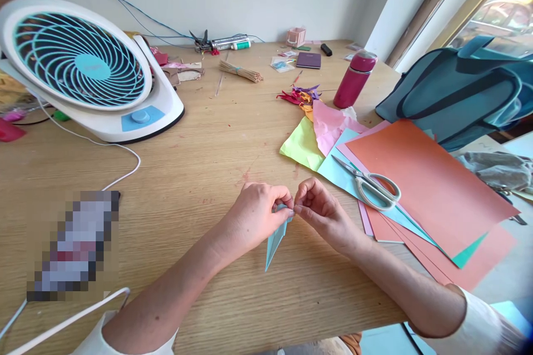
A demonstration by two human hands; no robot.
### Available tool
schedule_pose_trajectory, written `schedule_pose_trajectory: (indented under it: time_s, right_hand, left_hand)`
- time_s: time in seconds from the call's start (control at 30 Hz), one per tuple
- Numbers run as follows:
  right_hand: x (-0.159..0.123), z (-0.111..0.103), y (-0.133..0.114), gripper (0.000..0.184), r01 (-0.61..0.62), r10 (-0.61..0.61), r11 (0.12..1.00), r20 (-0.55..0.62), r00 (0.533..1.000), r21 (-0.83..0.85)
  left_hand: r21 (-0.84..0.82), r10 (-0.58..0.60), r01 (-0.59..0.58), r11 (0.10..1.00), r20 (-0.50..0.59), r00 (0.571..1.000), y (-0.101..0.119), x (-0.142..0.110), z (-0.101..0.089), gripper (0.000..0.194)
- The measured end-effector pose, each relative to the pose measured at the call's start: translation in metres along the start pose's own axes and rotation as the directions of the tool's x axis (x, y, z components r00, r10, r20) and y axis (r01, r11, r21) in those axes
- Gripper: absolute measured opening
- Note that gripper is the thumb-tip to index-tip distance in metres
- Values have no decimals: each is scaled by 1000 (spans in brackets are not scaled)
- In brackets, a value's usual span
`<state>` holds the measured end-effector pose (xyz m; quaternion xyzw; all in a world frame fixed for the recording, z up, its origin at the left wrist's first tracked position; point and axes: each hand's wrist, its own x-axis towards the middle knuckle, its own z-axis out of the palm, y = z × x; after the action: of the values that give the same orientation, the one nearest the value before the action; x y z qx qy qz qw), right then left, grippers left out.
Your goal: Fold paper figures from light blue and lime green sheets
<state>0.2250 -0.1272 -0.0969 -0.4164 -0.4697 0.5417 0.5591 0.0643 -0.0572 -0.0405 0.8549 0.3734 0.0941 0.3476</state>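
Between the fingers of my left hand [264, 208] is a folded piece of light blue paper [275, 241], its narrow point hanging down toward the table. My right hand [327, 213] meets it at the top, thumb and forefinger pinched together at the paper's upper edge. Fingers hide most of that upper part, so what exactly the right fingertips grip is hard to see. To the right of my hands, white-handled scissors [378, 191] lie across coloured paper sheets [425, 177] in orange, pink, blue and green.
A white fan [162, 100] stands at the left, its cord running to the table's front. A blurred-out flat object [77, 244] lies below it. Further back are a maroon bottle [353, 80], paper scraps [302, 94] and a bundle of sticks [240, 71]. A teal bag [449, 89] sits right.
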Motion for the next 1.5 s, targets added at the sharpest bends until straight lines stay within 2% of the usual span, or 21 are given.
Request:
schedule_pose_trajectory:
  time_s: [0.2,0.37,0.47,0.57,0.67,0.93,1.1,1.27,1.4,1.5]
  right_hand:
    - [-1,2,1,14,65,-65,997,16,998,-41]
    - [-3,2,0,9,111,-108,991,37,993,-71]
    - [-4,3,1,8,130,-126,986,42,991,-106]
    - [-7,3,2,9,131,-132,970,9,991,-205]
    - [-8,3,4,10,105,-125,949,-48,991,-299]
    - [-10,8,8,10,90,-135,928,-102,986,-362]
    - [-10,11,4,11,144,-188,916,-86,978,-373]
    - [-9,12,5,8,140,-184,937,-113,976,-319]
    - [-7,11,11,10,113,-162,958,-174,971,-265]
    - [-4,7,10,16,64,-91,983,-155,984,-174]
  left_hand:
    - [202,100,-82,976,-82,992,-2,0,7,7]
    - [164,83,-75,984,-45,996,1,-3,7,7]
    - [242,100,-93,966,-16,995,5,-5,9,9]
    - [281,100,-98,955,7,995,6,-4,12,11]
    - [241,107,-103,965,-2,994,3,-3,14,11]
    - [251,159,-148,957,-27,987,1,-4,13,16]
    - [79,102,-100,992,-21,995,1,-1,14,11]
    - [-179,-15,26,984,66,998,-3,3,14,10]
    - [-262,-17,44,964,106,994,-4,6,14,12]
    - [-247,-14,32,969,73,997,-4,6,13,13]
